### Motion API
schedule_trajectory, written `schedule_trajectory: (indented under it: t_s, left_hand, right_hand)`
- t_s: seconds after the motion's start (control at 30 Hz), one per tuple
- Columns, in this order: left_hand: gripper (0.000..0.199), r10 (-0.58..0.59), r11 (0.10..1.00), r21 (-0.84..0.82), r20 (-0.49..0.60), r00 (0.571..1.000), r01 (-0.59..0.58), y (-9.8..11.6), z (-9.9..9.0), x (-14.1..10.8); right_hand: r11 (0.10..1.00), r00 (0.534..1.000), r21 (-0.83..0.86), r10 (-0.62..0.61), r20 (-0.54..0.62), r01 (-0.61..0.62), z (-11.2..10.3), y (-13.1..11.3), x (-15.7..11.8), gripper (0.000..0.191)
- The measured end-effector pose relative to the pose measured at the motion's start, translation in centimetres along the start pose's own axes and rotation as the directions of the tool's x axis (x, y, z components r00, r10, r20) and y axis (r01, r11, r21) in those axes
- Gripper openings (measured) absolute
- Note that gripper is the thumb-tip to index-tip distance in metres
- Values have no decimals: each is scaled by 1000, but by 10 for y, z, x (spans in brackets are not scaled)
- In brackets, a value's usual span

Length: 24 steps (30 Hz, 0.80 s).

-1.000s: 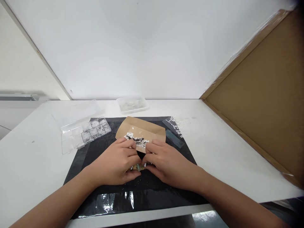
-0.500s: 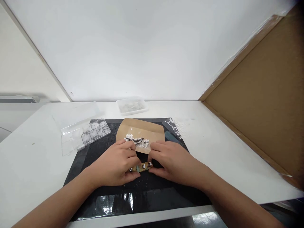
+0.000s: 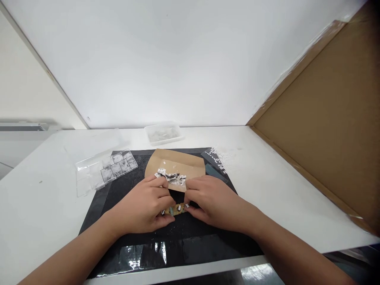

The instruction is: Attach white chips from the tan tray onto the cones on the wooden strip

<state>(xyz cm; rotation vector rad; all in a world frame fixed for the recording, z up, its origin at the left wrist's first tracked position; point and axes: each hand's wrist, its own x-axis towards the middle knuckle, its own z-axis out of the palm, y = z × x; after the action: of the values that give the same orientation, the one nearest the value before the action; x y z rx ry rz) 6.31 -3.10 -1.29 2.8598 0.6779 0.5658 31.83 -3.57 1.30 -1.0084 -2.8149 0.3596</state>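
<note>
Both hands, left [image 3: 148,204] and right [image 3: 208,202], fingers curled nearly closed, pinch a yellowish strip [image 3: 177,209] (small pieces on it); paper tray [image 3: 184,162] just beyond.

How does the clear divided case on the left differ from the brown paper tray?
The clear divided case is see-through, while the brown paper tray is opaque. The case is split into small compartments; the tray has one undivided space. The case lies partly off the black mat, whereas the tray sits within it. Both are open and hold small contents.
</note>
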Motion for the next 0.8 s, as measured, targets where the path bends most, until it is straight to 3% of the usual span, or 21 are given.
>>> schedule_trajectory:
  t_s: [0.2, 0.43, 0.63, 0.8]
  left_hand:
    - [18, 1, 1000, -5, 1, 1000, -1, 0, -1, 0]
    - [39, 8, 999, -52, -36, 999, -10, 2, -5, 1]
    - [21, -8, 1000, -9, -223, 975, 6, 3, -7, 3]
    - [23, -29, 999, -29, -324, 946, 21, 3, -6, 3]
  right_hand:
    - [999, 991, 28, -16, -133, 20, -2, -3, -2, 3]
    - [945, 944, 322, 57, -324, 54, -2, -2, -2, 13]
    - [905, 915, 425, 146, -376, 30, 2, 2, 2, 16]
    - [908, 911, 419, 152, -383, 25, 3, 4, 7, 5]
